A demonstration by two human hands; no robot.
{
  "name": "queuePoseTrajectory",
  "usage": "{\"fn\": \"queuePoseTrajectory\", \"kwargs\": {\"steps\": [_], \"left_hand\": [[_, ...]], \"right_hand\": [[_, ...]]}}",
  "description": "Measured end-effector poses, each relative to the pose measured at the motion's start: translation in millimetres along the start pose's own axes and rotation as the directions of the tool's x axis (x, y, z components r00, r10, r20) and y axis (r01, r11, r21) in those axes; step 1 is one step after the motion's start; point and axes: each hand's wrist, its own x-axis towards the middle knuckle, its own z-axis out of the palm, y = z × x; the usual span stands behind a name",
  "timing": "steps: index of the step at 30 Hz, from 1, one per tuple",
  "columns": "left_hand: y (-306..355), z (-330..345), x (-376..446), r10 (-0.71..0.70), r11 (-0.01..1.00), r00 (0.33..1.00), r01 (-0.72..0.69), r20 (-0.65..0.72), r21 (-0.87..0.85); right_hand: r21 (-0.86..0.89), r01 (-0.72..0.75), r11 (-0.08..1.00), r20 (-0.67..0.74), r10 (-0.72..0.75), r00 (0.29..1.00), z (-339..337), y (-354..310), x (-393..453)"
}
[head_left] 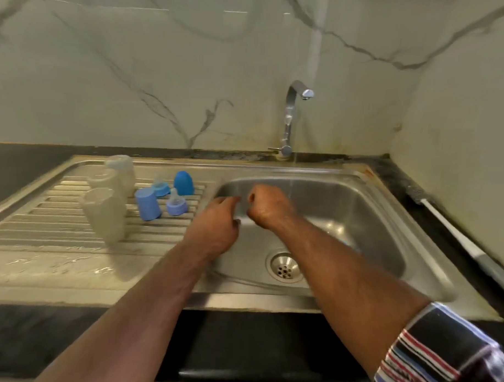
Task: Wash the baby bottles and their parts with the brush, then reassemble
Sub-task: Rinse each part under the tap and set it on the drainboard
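My left hand [217,226] and my right hand [267,207] meet over the left edge of the sink basin [360,215], fingers curled. Between them they hold a small pale, see-through part [242,219]; blur hides what it is. Three clear bottles [104,213] stand upside down on the drainboard [47,243]. Beside them stand two blue caps [148,204] and two nipples in blue rings [176,205]. The bottle brush [446,229] lies on the dark counter to the right of the sink, out of both hands.
The tap [291,115] rises at the back of the sink, and a faint stream of water seems to fall from it. The drain [285,268] sits low in the basin. Marble walls close in behind and on the right. Water pools on the near drainboard.
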Motion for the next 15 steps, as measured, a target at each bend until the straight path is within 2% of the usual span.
{"fn": "queuePoseTrajectory", "kwargs": {"steps": [3, 6, 8, 12, 15], "left_hand": [[29.4, 26.2, 25.0, 0.023, 1.0, 0.987, -0.026, 0.157, 0.014], [47.8, 48.9, 45.8, 0.031, 0.997, 0.979, -0.017, 0.202, -0.071], [55.0, 62.5, 57.5, 0.015, 0.995, 0.977, 0.006, 0.212, -0.098], [59.7, 85.3, 70.5, -0.036, 0.983, 0.971, 0.077, 0.237, -0.165], [52.9, 96.2, 81.5, -0.059, 0.972, 0.962, 0.117, 0.268, -0.204]], "right_hand": [[-0.165, -0.193, 0.967, 0.084, 0.209, 0.974, -9.7, 74.3, 19.1], [-0.276, -0.346, 0.897, 0.207, 0.407, 0.89, -9.4, 137.9, 36.7], [-0.305, -0.411, 0.859, 0.245, 0.488, 0.838, 0.7, 165.4, 43.8], [-0.351, -0.419, 0.837, 0.337, 0.531, 0.778, 25.8, 185.8, 45.3], [-0.356, -0.372, 0.857, 0.363, 0.494, 0.79, 30.6, 186.6, 52.3]]}}
